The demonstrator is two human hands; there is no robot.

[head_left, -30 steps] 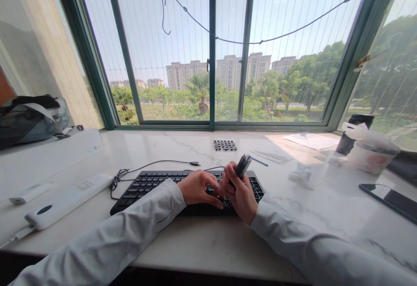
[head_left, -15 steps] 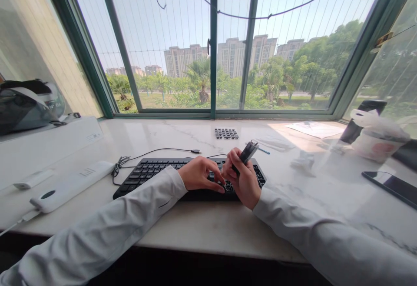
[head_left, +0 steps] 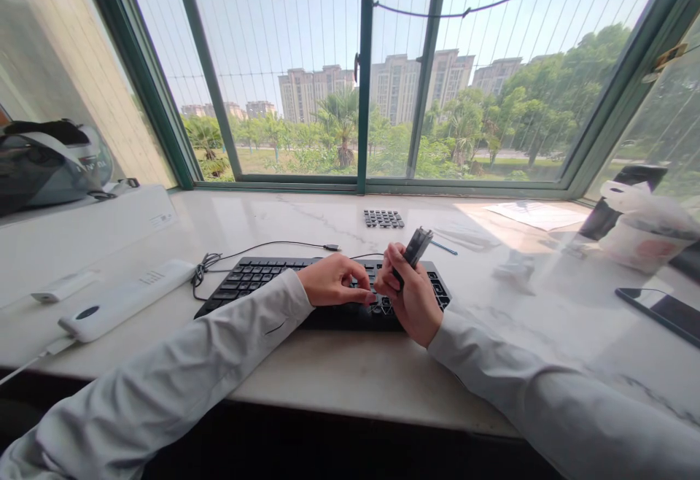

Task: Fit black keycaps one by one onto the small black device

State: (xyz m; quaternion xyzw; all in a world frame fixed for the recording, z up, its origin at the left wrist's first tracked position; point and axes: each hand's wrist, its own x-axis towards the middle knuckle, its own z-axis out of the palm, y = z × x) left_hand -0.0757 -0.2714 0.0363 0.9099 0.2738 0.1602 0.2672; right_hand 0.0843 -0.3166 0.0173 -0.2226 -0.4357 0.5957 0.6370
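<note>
A black keyboard [head_left: 240, 280] lies on the counter in front of me, with bare sockets showing at its right end. Over its right half, my left hand [head_left: 336, 281] brings thumb and index finger together low at the keys; whatever is between the tips is too small to make out. My right hand [head_left: 413, 297] is closed round a black handheld tool [head_left: 416, 246], its end pointing up and away. The tool's lower part is hidden in the palm. Beyond the keyboard, several loose black keycaps [head_left: 383, 218] lie in rows.
A thin blue stick [head_left: 444, 248] lies behind my right hand. Cable with a USB plug [head_left: 331, 247] runs behind the keyboard. White power strip-like device [head_left: 128, 301] stands left; a phone [head_left: 664, 312], crumpled tissue [head_left: 514, 268] and bagged tub [head_left: 645, 239] are right.
The left thumb and index finger have drawn together at the keys. My right hand has turned the black tool slightly. The whole view has shifted a little.
</note>
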